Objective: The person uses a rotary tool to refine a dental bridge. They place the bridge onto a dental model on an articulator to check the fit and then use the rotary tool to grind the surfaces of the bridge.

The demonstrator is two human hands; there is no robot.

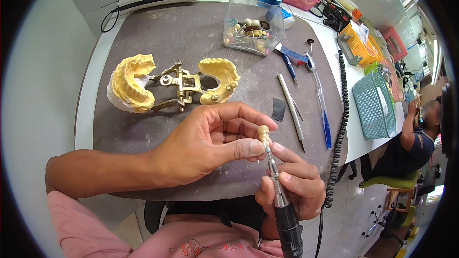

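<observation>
My left hand (217, 136) pinches a small cream dental bridge (263, 134) of joined teeth between thumb and fingers. In my right hand (301, 184) is a dental handpiece (280, 193), its metal nose pointing up at the bridge. The tip meets or nearly meets the bridge's lower end; I cannot tell which. Beyond my hands lies a brass articulator (181, 85) with a yellow plaster jaw model (134, 79) at its left and a second jaw model (221, 79) at its right.
A clear box (253, 26) of polishing burs stands at the back of the grey mat (181, 26). A metal instrument (290, 106), a blue-handled brush (321, 100) and a dark square (278, 109) lie to the right. A coiled cord (342, 114) hangs beside a teal basket (373, 107). Another person (401, 155) sits far right.
</observation>
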